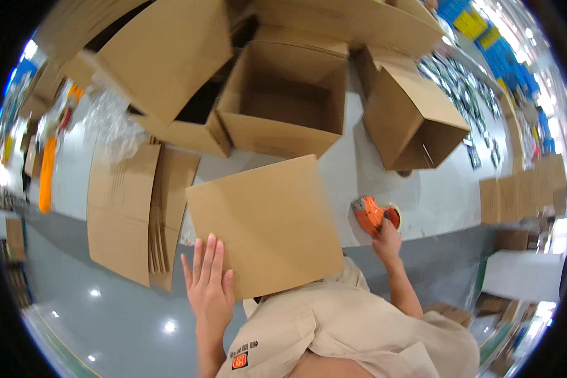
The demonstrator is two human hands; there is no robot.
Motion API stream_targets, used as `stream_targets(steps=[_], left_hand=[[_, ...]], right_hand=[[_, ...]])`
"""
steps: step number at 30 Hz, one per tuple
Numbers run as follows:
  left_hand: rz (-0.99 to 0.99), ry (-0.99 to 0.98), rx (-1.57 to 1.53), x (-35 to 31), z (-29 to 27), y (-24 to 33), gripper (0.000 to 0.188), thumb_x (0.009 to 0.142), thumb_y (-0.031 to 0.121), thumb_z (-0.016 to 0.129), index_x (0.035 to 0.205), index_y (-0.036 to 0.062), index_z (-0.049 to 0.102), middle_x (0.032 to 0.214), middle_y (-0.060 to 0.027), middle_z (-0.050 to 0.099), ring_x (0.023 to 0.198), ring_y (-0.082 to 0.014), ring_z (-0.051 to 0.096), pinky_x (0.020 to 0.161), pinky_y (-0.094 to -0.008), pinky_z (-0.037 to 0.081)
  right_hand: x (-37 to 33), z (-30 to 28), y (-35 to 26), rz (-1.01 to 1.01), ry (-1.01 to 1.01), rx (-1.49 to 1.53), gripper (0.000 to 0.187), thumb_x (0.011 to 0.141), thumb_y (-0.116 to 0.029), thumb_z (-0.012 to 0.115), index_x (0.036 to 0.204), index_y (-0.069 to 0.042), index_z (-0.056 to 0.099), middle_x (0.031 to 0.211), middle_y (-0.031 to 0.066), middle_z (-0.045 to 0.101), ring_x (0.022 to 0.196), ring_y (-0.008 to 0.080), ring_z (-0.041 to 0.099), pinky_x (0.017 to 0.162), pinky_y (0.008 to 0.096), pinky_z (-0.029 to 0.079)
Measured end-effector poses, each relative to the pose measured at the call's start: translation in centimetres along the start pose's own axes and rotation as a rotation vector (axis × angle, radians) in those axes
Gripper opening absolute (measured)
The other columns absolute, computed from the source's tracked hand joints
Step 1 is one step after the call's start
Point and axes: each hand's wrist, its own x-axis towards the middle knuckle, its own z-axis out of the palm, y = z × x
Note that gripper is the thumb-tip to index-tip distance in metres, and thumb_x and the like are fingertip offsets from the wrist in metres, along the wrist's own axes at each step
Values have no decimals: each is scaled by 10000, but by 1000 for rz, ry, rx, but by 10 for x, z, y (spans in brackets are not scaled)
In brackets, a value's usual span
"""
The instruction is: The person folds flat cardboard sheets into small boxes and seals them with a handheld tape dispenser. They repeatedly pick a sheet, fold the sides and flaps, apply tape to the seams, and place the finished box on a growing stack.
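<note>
A brown cardboard box [268, 227] lies right in front of me, against my body at the table's near edge, its flat closed face toward me. My left hand [209, 280] rests on its left side with the fingers stretched out. To the right of the box, my right hand [387, 242] grips an orange tape dispenser [373, 214] with a roll of tape on it, held over the tabletop. Behind, an open carton [283, 94] stands with its inside showing. Right of it another carton [409, 116] lies with its opening toward me.
Flat folded cardboard sheets [123, 214] are stacked at the left edge of the table [435, 201]. Crumpled clear plastic [110, 123] lies behind them. Further left is an orange-handled tool [48, 170]. At the far right are many small dark packets [466, 94] and a row of cartons [523, 192].
</note>
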Motion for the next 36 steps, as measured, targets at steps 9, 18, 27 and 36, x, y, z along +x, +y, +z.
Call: stream_targets(steps=[9, 18, 27, 36], left_hand=[[16, 24, -76, -5, 4, -10, 515, 906, 198, 638, 1401, 91, 548, 1488, -26, 503, 1417, -229, 418, 1182, -556, 229], [9, 116, -166, -8, 8, -11, 506, 919, 185, 617, 1408, 87, 537, 1498, -33, 492, 1426, -246, 402, 1178, -562, 218], [-424, 115, -1523, 18, -11, -10, 361, 1024, 204, 540, 1332, 19, 575, 1233, -105, 637, 1083, -188, 622, 971, -327, 476], [-495, -167, -1770, 62, -11, -2, 208, 1005, 179, 600, 998, 2, 709, 882, 5, 668, 806, -66, 559, 761, -228, 479]], right_hand=[[-51, -217, -57, -339, -236, 1165, 978, 716, -379, 777, 1475, 41, 325, 1418, 172, 502, 1278, 272, 544, 1039, 397, 470], [-27, -182, -264, -659, -650, 203, 490, 768, -366, 851, 977, 42, 677, 804, 60, 669, 736, 93, 606, 669, 264, 513], [-14, -171, -280, -715, -738, 247, 543, 774, -377, 856, 1035, 63, 675, 797, 53, 672, 691, 85, 603, 589, 249, 512], [-8, -173, -283, -732, -766, 190, 509, 808, -363, 834, 1056, 52, 677, 742, 64, 672, 617, 99, 618, 507, 251, 508]])
